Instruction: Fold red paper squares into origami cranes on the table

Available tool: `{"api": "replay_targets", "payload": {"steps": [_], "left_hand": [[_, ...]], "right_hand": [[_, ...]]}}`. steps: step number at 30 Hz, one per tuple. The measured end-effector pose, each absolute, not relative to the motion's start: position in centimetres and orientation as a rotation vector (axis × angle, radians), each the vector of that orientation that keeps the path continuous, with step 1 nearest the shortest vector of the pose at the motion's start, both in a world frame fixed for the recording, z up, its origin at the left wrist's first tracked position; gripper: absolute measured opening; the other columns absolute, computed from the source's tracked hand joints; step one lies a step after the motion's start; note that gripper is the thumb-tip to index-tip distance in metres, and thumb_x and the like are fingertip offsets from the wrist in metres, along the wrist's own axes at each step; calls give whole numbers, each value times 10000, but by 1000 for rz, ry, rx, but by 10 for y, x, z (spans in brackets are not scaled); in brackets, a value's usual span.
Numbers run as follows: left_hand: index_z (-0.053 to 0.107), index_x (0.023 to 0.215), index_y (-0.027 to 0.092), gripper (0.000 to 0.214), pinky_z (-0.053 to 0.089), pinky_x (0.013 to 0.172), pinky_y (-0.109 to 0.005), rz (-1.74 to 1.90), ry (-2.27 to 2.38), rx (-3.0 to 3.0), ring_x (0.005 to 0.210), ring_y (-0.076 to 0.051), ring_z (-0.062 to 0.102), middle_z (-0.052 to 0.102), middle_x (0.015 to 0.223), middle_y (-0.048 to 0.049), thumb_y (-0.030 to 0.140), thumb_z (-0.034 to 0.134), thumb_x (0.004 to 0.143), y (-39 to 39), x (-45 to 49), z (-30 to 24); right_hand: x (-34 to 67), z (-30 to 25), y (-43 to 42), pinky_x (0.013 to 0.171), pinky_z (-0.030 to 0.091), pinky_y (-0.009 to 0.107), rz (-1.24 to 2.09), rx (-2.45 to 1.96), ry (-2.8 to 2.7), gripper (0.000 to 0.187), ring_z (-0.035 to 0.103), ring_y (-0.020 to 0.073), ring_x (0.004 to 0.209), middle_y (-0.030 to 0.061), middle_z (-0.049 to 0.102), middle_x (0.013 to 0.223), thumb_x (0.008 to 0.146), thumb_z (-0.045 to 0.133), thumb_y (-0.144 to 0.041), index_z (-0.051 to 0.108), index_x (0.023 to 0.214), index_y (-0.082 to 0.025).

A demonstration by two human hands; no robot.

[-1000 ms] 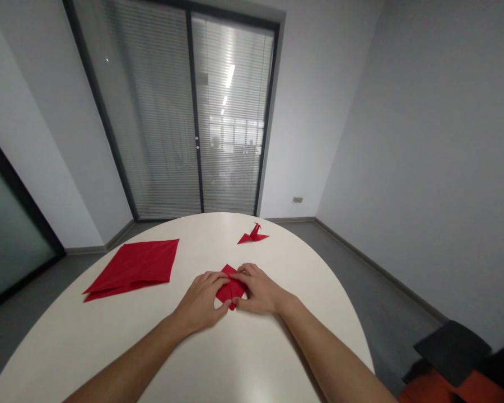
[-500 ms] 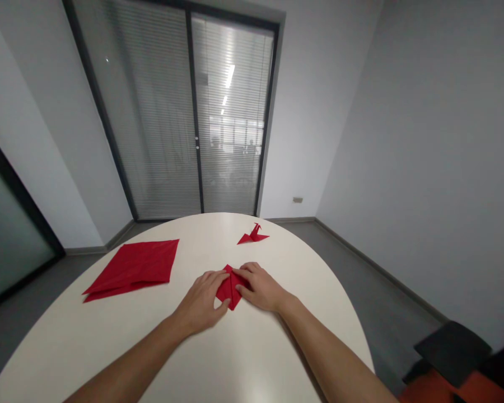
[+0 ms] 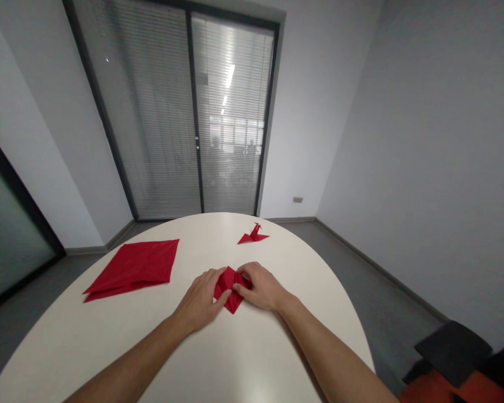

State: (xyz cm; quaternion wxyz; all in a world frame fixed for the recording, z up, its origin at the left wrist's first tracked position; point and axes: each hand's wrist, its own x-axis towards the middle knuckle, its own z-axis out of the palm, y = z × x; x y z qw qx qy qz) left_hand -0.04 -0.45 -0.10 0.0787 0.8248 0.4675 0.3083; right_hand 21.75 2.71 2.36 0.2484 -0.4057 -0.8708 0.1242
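Opening along its middle, the folded red paper (image 3: 234, 306) was lifted on the table (image 3: 252, 358) from its flatter shape a moment earlier; its right side was seemingly pinched by the right hand (image 3: 260, 288); its left side was steadied by the left hand (image 3: 200, 295), thumb and fingers spread. A layer, apparently, was being reshaped.

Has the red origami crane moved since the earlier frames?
No. The red origami crane sits in the same spot against the white table's far edge.
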Motion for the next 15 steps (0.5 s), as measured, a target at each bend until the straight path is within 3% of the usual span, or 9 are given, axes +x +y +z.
{"api": "replay_targets", "payload": {"steps": [4,8,15], "left_hand": [[521,1289,194,385,475,992,-473,921,1417,2434,1106,-270,596,634,1184,-111,254,547,910,-5,0,2],[523,1290,188,427,468,1004,-463,935,1401,2426,1117,-261,592,636,1207,-111,178,543,864,-5,0,3],[540,1283,172,459,457,1027,-465,932,1420,2423,1133,-261,593,651,1221,-118,131,540,826,-2,-1,-4]], "right_hand": [[218,26,27,808,432,319,390,-1115,-2362,180,567,213,910,61,654,919,859,607,-267,623,1012,-173],[219,27,27,814,433,314,410,-1096,-2367,276,566,212,923,59,665,954,785,612,-183,626,1061,-178],[220,27,28,825,433,297,397,-1064,-2365,214,560,206,928,40,653,887,725,584,-101,634,911,-194]]}}
